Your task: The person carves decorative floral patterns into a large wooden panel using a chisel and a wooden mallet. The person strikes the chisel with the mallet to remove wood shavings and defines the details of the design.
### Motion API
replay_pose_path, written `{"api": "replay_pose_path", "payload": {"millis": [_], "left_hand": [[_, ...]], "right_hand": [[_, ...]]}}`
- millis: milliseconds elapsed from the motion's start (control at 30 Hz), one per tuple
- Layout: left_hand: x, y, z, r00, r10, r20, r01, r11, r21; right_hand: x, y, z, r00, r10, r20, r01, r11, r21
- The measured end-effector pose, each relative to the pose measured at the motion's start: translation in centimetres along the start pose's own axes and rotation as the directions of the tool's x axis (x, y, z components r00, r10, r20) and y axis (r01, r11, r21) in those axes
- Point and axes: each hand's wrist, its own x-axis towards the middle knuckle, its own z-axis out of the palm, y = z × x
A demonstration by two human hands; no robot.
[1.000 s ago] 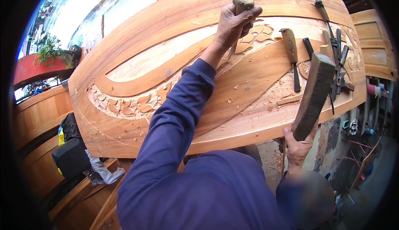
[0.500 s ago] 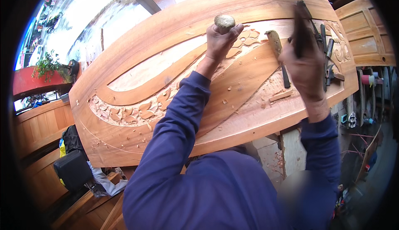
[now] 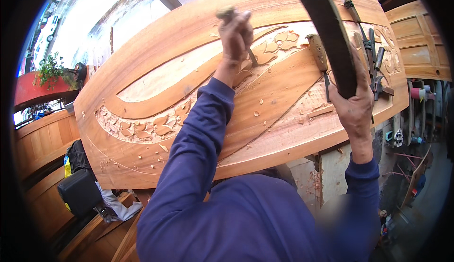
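Observation:
My left hand (image 3: 235, 40) is closed around a wood chisel (image 3: 252, 58), its handle end showing above the fist. The blade comes out below the hand and meets the carved leaves beside a flower relief (image 3: 284, 41). In my right hand (image 3: 354, 107) is a long, dark wooden club (image 3: 332, 37), gripped by its lower end and raised over the panel. Both hands are above a large wooden panel (image 3: 283, 84) carved with leaves and scrolls. Just left of the club lies another chisel (image 3: 318, 53) with a worn wooden handle.
Several more carving tools (image 3: 377, 59) lie at the panel's right end. A thin wood strip (image 3: 320, 112) and scattered shavings rest on the surface. A black case (image 3: 80, 192) stands at the lower left, and a panelled door (image 3: 418, 37) is at the far right.
The club has swung up and left, now seen lengthwise. My left hand has shifted slightly left and tilted the chisel, so its blade now shows below the fist.

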Motion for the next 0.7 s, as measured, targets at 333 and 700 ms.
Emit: {"api": "replay_pose_path", "payload": {"millis": [333, 700], "left_hand": [[-1.9, -1.0, 3.9, 0.982, -0.068, 0.175, 0.009, 0.949, 0.316], [-2.1, -1.0, 4.2, 1.0, 0.008, 0.004, -0.009, 0.978, 0.207]], "right_hand": [[0.3, -2.0, -3.1, 0.958, 0.158, -0.238, -0.148, 0.987, 0.057], [7.2, -4.4, -6.8, 0.864, -0.324, -0.386, 0.225, 0.933, -0.281]]}}
